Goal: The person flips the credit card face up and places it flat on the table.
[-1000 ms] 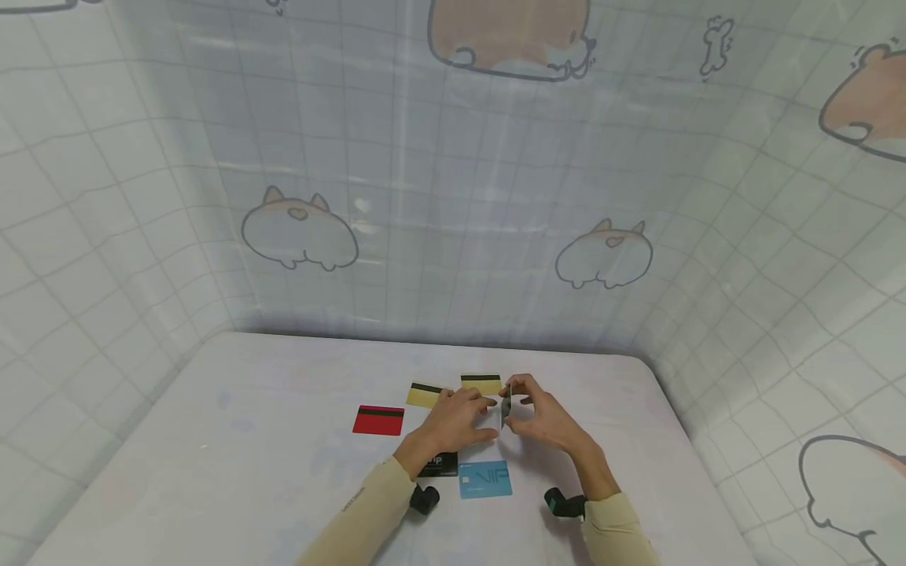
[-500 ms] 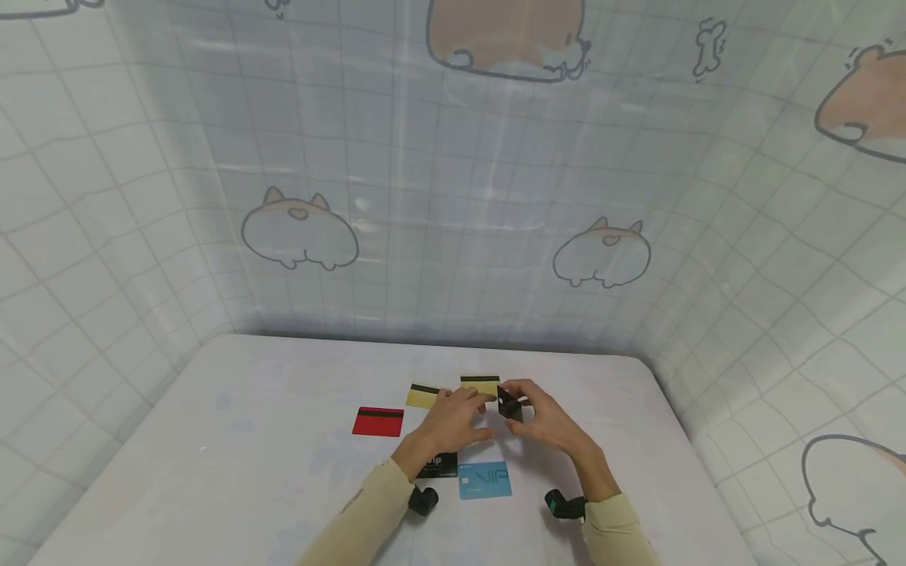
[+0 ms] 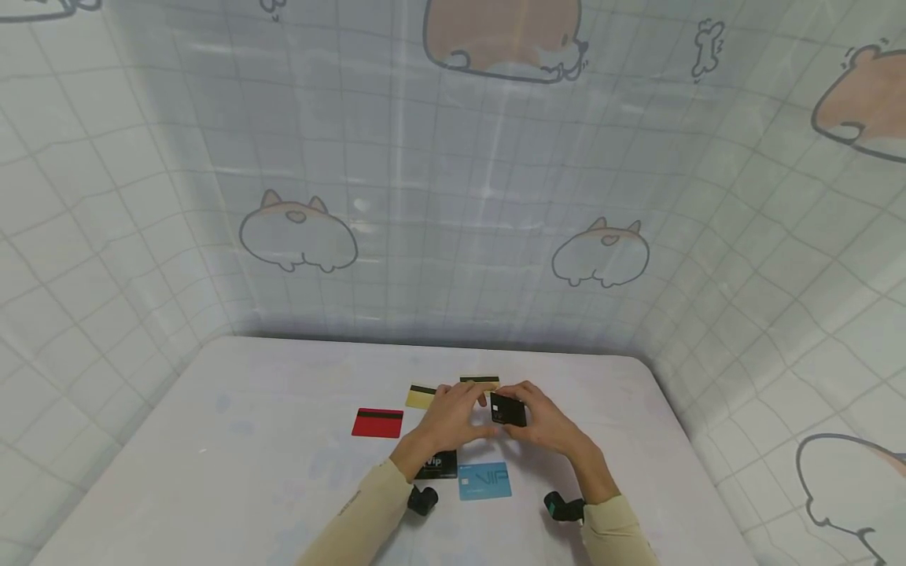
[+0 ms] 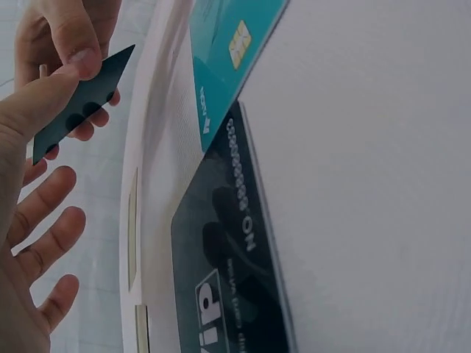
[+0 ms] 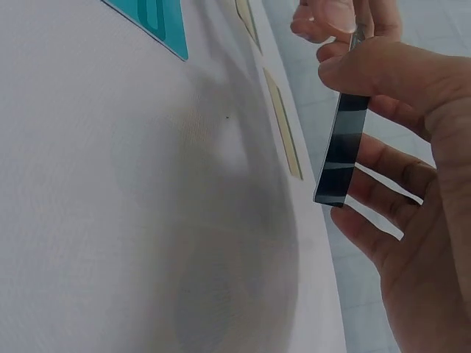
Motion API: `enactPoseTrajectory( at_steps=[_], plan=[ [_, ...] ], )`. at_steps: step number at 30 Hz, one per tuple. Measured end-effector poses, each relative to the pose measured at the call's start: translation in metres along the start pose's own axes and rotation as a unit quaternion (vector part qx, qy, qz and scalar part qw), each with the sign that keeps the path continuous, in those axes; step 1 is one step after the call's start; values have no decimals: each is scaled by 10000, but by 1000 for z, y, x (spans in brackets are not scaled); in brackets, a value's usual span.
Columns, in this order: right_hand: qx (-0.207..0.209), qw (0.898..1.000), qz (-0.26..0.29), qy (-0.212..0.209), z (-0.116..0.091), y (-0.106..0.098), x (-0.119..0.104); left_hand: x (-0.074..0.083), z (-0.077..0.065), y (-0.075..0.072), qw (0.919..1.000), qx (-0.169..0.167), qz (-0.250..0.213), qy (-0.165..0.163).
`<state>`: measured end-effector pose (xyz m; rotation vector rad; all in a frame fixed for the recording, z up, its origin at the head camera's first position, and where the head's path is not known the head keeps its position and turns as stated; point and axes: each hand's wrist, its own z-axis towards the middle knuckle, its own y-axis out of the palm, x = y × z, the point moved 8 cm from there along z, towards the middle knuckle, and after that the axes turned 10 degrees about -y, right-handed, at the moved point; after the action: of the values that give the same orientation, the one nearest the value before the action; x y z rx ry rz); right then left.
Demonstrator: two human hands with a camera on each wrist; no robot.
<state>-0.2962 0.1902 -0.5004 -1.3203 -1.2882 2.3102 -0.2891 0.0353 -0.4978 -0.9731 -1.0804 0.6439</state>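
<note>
A black card (image 3: 508, 409) is held up above the table, tilted with its dark face showing. My right hand (image 3: 545, 417) grips it by its edges between thumb and fingers. At the card's left end is my left hand (image 3: 447, 420), its thumb and index finger touching the edges, its other fingers spread in the left wrist view. Both thumbs nearly meet at the lower edge. Below the hands lie a blue card (image 3: 484, 481) and a black VIP card (image 3: 437, 465), partly covered by my left wrist.
Left of the hands lies a red card (image 3: 377, 423) with a dark stripe. Two yellow striped cards, one at the left (image 3: 420, 396) and one farther back (image 3: 479, 380), lie behind the hands. A patterned curtain (image 3: 453, 196) rises past the white table's (image 3: 248, 472) back edge.
The black card has turned from nearly edge-on to show its dark face. My left hand has moved slightly right, up to the card's left end. The cards on the table stay put.
</note>
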Motion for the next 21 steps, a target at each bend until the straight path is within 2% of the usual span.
enactPoseTrajectory(
  at_steps=[21],
  plan=[
    [-102, 9997, -206, 94, 5, 4, -1, -4, 4, -4, 9995, 144, 289, 37]
  ],
)
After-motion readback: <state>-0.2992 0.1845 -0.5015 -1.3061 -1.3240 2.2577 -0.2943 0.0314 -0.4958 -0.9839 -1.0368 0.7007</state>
